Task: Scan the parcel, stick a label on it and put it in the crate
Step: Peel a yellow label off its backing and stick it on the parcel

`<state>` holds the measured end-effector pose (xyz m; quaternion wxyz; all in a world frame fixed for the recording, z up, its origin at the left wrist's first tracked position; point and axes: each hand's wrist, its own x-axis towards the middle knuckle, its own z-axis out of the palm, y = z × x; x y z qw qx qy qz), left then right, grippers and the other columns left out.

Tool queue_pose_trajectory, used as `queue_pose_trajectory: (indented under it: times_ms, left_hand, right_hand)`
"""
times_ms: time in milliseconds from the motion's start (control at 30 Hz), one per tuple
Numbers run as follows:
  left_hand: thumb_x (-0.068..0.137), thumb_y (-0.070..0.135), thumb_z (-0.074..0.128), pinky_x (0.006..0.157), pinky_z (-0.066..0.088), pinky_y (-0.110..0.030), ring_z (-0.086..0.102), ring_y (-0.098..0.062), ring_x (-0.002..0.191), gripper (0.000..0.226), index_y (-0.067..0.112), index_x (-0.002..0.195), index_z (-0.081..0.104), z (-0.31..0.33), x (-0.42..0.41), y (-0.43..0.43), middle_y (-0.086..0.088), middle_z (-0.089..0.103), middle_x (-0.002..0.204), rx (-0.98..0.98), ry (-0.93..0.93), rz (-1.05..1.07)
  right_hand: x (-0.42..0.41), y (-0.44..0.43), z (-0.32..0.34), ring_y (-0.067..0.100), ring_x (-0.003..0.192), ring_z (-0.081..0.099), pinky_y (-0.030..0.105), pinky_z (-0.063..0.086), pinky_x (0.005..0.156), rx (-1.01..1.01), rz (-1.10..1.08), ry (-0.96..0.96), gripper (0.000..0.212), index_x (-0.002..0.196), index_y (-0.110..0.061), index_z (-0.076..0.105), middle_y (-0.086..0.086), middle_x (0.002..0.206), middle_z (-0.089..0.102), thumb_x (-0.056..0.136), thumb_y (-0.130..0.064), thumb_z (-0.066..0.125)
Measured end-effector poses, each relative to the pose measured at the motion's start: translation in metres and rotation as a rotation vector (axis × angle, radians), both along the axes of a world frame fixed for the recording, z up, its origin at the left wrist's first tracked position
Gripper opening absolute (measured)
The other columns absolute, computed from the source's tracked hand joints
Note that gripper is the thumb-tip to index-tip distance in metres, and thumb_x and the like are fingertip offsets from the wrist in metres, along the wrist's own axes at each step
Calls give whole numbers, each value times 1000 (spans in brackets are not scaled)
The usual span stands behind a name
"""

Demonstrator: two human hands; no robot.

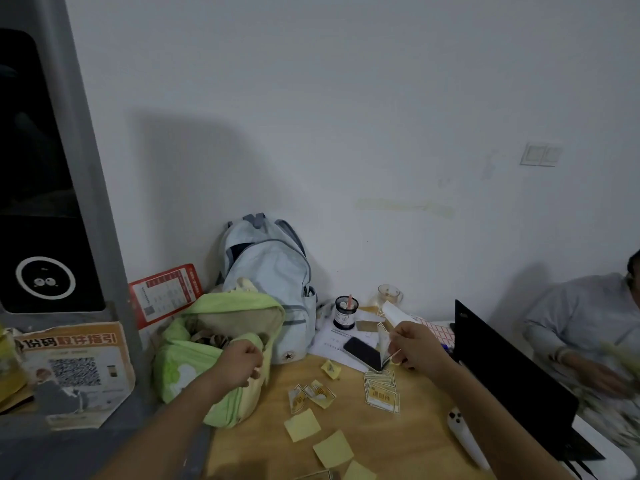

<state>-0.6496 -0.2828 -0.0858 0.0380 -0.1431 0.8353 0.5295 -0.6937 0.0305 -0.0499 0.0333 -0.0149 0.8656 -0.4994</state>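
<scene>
My left hand [240, 362] is closed over the green bag [194, 362] at the table's left, pinching something small that I cannot make out. Level with it to the right, my right hand [417, 344] holds a thin label strip [383, 341] upright above a black phone [362, 353]. A stack of yellow printed labels [381, 393] lies on the wooden table [398, 438] just below that hand. Peeled yellow backings [313, 396] and blank yellow sheets [301, 424] are scattered nearer me. No parcel, scanner or crate is in view.
A pale blue backpack [273, 271] leans on the wall behind the green bag. A pen pot [345, 311] and a glass [389, 294] stand at the back. A black laptop [512, 379] sits on the right, with a person [581, 320] beyond it. A grey kiosk [52, 202] rises at left.
</scene>
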Motion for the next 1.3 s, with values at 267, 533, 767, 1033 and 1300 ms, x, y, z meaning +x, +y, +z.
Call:
queue_pose_trajectory:
  times_ms: [267, 533, 767, 1033, 1300]
  left_hand:
    - [91, 6, 47, 43, 34, -19, 51, -15, 43, 15, 6, 77, 53, -45, -7, 37, -8, 67, 62, 122, -90, 26]
    - [85, 5, 51, 48, 37, -22, 53, -17, 59, 14, 9, 72, 53, -69, -19, 82, -11, 69, 81, 192, -225, -55]
    - [82, 5, 51, 61, 44, -26, 55, -15, 77, 31, 7, 113, 57, -73, -24, 119, -2, 58, 91, 191, -202, -127]
    - [67, 10, 74, 73, 50, -26, 62, -11, 90, 37, 14, 102, 63, -36, -15, 149, 4, 65, 107, 260, -41, -398]
    - [88, 21, 60, 68, 43, -30, 60, -14, 68, 12, 12, 81, 56, -33, -8, 134, -6, 59, 80, 289, 64, -281]
  right_hand:
    - [8, 0, -15, 15, 62, 59, 24, 44, 56, 16, 66, -64, 19, 77, -10, 58, 7, 76, 66, 93, -12, 49]
    - [12, 2, -36, 12, 57, 59, 25, 44, 55, -25, 61, -167, 20, 73, -14, 57, -2, 65, 65, 92, -14, 50]
    - [11, -1, -51, 15, 56, 58, 23, 41, 53, -16, 58, -203, 21, 72, -15, 55, 3, 69, 63, 92, -16, 50]
    - [17, -28, -53, 9, 56, 50, 24, 38, 56, 89, -25, -41, 20, 62, -6, 59, 3, 58, 60, 81, -8, 52]
    - [23, -48, -49, 11, 78, 53, 25, 36, 63, 137, 36, 66, 35, 56, -24, 62, -5, 75, 57, 90, -21, 55]
